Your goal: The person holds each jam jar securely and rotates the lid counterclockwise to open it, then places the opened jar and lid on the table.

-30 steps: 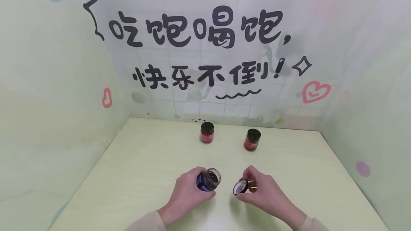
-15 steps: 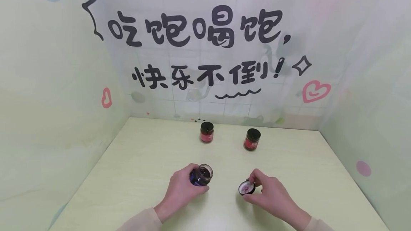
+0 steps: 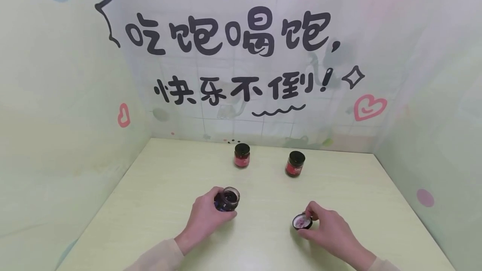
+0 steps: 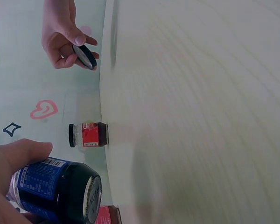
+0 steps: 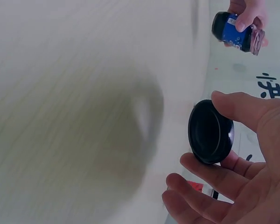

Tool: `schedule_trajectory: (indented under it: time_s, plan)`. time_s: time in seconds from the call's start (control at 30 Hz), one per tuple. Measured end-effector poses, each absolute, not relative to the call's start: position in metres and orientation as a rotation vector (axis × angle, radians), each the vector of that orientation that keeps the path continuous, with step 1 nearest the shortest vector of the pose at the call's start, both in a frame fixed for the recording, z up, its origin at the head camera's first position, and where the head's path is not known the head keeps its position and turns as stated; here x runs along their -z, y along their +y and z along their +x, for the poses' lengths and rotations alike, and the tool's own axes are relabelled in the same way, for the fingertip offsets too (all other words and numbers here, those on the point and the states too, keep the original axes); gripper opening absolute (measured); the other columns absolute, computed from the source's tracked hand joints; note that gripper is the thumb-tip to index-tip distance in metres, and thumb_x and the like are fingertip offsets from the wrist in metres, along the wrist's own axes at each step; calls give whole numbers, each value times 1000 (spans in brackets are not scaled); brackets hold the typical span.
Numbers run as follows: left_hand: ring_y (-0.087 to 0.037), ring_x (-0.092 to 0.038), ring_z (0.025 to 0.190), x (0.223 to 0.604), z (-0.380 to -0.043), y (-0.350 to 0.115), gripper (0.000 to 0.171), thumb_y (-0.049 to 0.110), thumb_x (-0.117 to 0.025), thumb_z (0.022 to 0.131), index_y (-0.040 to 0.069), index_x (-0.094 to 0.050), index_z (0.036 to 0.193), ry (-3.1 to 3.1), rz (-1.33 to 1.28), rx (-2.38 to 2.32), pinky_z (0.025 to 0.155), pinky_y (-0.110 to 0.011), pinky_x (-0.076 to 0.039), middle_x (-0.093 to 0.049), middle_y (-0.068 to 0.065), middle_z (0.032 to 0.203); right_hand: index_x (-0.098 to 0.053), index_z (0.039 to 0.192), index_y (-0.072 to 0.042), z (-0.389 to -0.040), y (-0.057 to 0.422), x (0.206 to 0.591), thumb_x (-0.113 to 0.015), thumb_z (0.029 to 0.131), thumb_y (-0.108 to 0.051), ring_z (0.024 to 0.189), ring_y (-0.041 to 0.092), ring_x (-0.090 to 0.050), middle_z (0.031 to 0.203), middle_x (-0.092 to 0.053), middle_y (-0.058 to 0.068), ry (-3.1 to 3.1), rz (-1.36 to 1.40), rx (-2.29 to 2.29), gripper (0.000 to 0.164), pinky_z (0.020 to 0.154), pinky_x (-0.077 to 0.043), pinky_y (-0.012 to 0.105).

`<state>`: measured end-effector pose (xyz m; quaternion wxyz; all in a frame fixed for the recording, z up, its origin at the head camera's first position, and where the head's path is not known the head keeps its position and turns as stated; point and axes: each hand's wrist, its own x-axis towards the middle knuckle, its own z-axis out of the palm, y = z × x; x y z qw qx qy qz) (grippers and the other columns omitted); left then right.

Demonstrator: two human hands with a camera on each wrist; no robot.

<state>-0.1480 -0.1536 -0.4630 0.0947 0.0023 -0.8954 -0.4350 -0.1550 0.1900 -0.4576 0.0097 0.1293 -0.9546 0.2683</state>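
Observation:
My left hand (image 3: pixel 206 213) grips a lidless glass jar (image 4: pixel 60 189) with dark contents and a blue label. Its open mouth faces up in the head view, and its base shows above the table in the left wrist view. To the right, my right hand (image 3: pixel 331 229) pinches a round black lid (image 5: pixel 210 132) by its edge between thumb and fingers. The lid's pale, purple-stained inner side faces up in the head view. Both the jar and the lid are held over the table, well apart from each other.
Two closed jars with black lids and red labels stand at the back of the pale table (image 3: pixel 169 179): a left jar (image 3: pixel 242 156) and a right jar (image 3: pixel 295 164). Behind them rises a printed wall (image 3: pixel 211 124), with side walls left and right.
My left hand has moved left and slightly away with the jar. The right hand has carried the lid to the right, its inner side turning upward. The red-labelled jars have stayed put.

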Motion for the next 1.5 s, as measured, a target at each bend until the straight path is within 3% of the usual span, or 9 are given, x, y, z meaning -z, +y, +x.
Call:
schedule_trajectory:
  time_s: [0.5, 0.67, 0.8, 1.13, 1.5]
  plan:
    - [-20, -66, 97, 469, -164, -177, 55, 24, -91, 67, 12, -66, 115, -2610, 133, 1317, 89, -47, -51, -72, -3, 106, -52, 91, -25, -159, 220, 461, -87, 74, -41, 73, 15, -53, 95, -69, 0, -3046, 269, -756, 43, 57, -39, 33]
    - [-21, -66, 98, 470, -168, -185, 56, 23, -90, 67, 10, -65, 116, -2604, 171, 1313, 88, -46, -51, -72, -4, 106, -58, 111, -21, -160, 230, 463, -85, 77, -43, 87, 20, -65, 108, -72, 2, -3034, 291, -703, 49, 59, -46, 38]
    - [-21, -65, 98, 469, -171, -190, 56, 22, -89, 67, 9, -65, 116, -2599, 193, 1322, 88, -45, -51, -72, -5, 106, -61, 124, -19, -161, 236, 464, -85, 77, -41, 83, 18, -62, 115, -71, 3, -3033, 311, -659, 57, 58, -46, 38]
    - [-26, -65, 104, 469, -175, -200, 56, 22, -89, 69, 6, -64, 116, -2592, 212, 1341, 93, -48, -50, -71, -9, 110, -65, 130, -12, -162, 256, 467, -85, 77, -34, 103, 37, -64, 116, -69, 13, -3071, 303, -546, 61, 69, -53, 52]
    - [-30, -63, 108, 469, -183, -216, 56, 24, -88, 73, 4, -61, 119, -2593, 251, 1362, 95, -51, -48, -69, -13, 115, -65, 130, -13, -162, 282, 464, -83, 79, -33, 99, 36, -63, 113, -68, 14, -3077, 277, -504, 58, 56, -49, 47]
